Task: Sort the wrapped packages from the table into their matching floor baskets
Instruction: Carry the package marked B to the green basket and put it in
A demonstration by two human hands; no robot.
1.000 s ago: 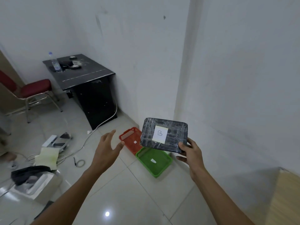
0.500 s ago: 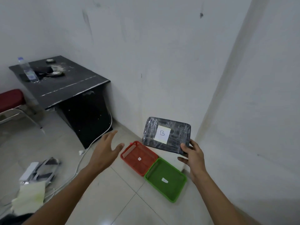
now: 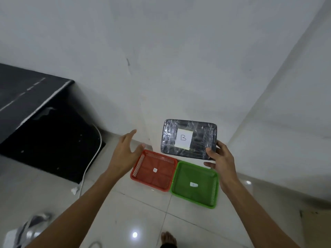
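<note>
Two floor baskets, red [image 3: 154, 170] and green [image 3: 194, 184], sit touching below. Right hand [image 3: 221, 159] pinches the B-labelled package [image 3: 189, 139] by its corner; left hand [image 3: 125, 154] hovers spread, empty. Checking each basket's tag before lowering seems wise.

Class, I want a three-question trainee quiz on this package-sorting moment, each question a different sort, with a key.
1. True or false: the left hand grips the wrapped package.
2. Which letter is on the package's white label?
3. The two floor baskets are: A) stacked B) side by side, each with a small tag inside C) far apart.

Key:
1. False; the right hand holds it, the left is open and empty.
2. B.
3. B; red basket beside green basket.
</note>
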